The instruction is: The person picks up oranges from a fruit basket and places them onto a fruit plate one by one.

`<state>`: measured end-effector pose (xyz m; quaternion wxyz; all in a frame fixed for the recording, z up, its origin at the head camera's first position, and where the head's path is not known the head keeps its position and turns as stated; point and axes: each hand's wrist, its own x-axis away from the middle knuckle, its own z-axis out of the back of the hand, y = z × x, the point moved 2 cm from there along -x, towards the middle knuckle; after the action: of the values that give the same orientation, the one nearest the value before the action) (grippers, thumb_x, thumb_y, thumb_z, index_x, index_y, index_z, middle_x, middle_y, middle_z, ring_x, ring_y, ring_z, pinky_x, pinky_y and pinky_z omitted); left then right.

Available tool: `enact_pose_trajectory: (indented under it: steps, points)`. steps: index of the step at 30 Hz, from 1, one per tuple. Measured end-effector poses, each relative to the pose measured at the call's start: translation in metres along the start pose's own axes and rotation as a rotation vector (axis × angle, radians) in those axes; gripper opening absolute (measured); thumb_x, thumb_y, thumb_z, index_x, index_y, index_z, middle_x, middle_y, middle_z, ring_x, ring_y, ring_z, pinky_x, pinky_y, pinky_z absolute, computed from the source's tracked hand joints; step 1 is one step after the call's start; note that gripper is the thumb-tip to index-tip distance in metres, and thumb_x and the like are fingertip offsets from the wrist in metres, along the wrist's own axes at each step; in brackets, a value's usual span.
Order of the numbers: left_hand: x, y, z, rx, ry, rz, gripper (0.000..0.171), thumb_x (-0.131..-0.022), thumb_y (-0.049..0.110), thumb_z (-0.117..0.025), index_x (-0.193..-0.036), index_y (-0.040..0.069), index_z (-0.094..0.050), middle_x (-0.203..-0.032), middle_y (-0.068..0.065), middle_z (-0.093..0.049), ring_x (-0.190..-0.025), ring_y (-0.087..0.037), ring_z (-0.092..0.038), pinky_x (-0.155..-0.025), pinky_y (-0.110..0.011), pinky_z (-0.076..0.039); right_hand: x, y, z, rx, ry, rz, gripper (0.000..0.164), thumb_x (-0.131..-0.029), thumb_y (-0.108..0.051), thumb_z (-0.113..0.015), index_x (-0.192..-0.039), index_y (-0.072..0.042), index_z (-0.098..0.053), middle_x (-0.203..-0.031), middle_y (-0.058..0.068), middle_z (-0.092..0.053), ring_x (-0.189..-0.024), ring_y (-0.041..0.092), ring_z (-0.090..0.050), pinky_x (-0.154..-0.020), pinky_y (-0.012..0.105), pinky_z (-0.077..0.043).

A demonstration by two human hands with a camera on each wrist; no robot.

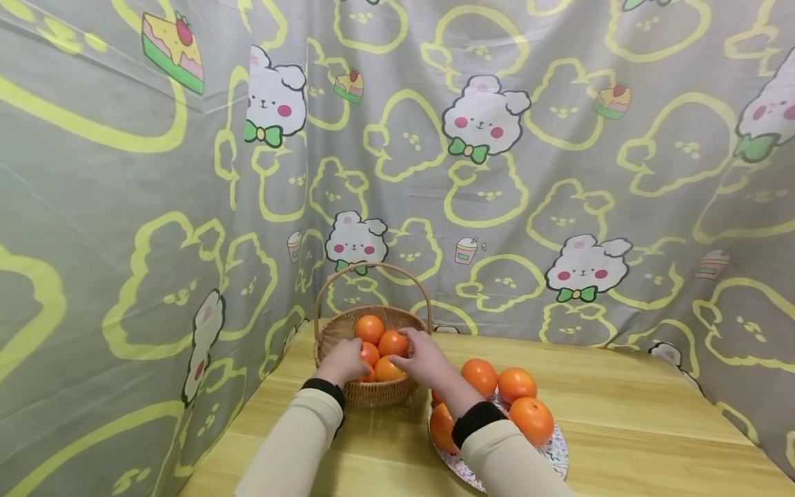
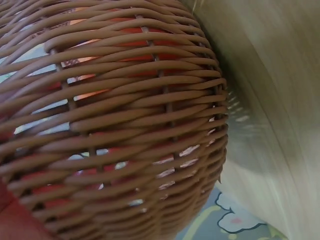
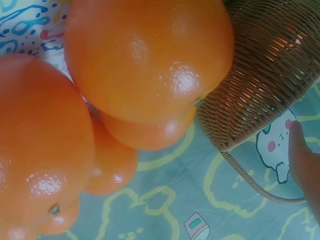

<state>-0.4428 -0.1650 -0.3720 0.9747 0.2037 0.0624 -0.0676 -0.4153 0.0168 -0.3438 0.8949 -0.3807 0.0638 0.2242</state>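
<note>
Basket stood upright, mouth up, directly under and between both hands. Its handle arched vertically beyond the fingertips, spanning left to right. Rim looked widest along that same line; couldn't tell how much was view angle. Oranges were round, no clear long axis.

Left hand: reached over the basket's left side, fingertips down at the oranges there. Fingers partly hidden, so couldn't tell whether it gripped one. Left wrist view was mostly basket wall.

Right hand: over the basket's right side, thumb and fingers wide apart, next to the two right-hand oranges. Couldn't confirm contact.

Counts: one basket, one plate, two hands. Five oranges visible in the basket: two by the left fingertips, two by the right, one just past both. At least five on the plate, under and right of the right forearm, which hid part of it. Table lay beneath everything, patterned cloth beyond the hands.
</note>
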Motion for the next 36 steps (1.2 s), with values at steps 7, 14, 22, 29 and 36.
enact_pose_trajectory:
  steps: [7, 14, 22, 29, 36]
  points:
    - [-0.002, 0.006, -0.006, -0.125, -0.038, 0.029, 0.046, -0.062, 0.021, -0.074, -0.104, 0.006, -0.063, -0.091, -0.011, -0.063, -0.083, -0.024, -0.058, -0.074, -0.038, -0.046, 0.000, 0.003, -0.001, -0.010, -0.004, -0.015, 0.054, -0.083, -0.029, -0.067, -0.129, -0.008, -0.046, -0.123, 0.016, -0.048, -0.105, 0.028, -0.053, -0.083, 0.041, -0.046]
    - [-0.001, 0.008, -0.012, -0.091, -0.097, 0.097, 0.056, -0.065, 0.019, -0.074, -0.117, 0.006, -0.058, -0.106, -0.014, -0.060, -0.096, -0.027, -0.056, -0.085, -0.039, -0.043, 0.002, 0.007, -0.002, -0.014, -0.021, -0.017, 0.055, -0.084, -0.028, -0.066, -0.130, -0.008, -0.045, -0.118, 0.015, -0.047, -0.097, 0.026, -0.052, -0.077, 0.038, -0.046]
    - [0.001, 0.007, -0.008, -0.148, -0.091, 0.074, 0.049, -0.065, 0.023, -0.073, -0.110, 0.009, -0.061, -0.099, -0.011, -0.062, -0.089, -0.026, -0.058, -0.076, -0.041, -0.046, 0.002, 0.008, -0.003, 0.000, -0.015, -0.030, 0.053, -0.084, -0.026, -0.066, -0.129, -0.007, -0.046, -0.117, 0.015, -0.047, -0.095, 0.027, -0.052, -0.075, 0.038, -0.046]
    - [-0.004, 0.007, 0.000, -0.043, -0.044, 0.075, 0.077, -0.063, 0.031, -0.075, -0.131, 0.007, -0.045, -0.114, -0.018, -0.057, -0.102, -0.032, -0.055, -0.083, -0.044, -0.044, 0.003, 0.010, -0.001, -0.014, -0.021, -0.052, 0.052, -0.084, -0.027, -0.066, -0.127, -0.008, -0.047, -0.120, 0.017, -0.046, -0.100, 0.030, -0.054, -0.077, 0.039, -0.049]
    - [-0.005, 0.009, 0.002, 0.109, -0.010, 0.061, 0.086, -0.066, 0.031, -0.076, -0.138, 0.006, -0.037, -0.120, -0.020, -0.053, -0.105, -0.032, -0.053, -0.087, -0.045, -0.042, 0.003, 0.012, 0.000, -0.016, -0.029, -0.059, 0.051, -0.084, -0.027, -0.066, -0.127, -0.009, -0.047, -0.117, 0.014, -0.047, -0.095, 0.026, -0.052, -0.073, 0.037, -0.047]
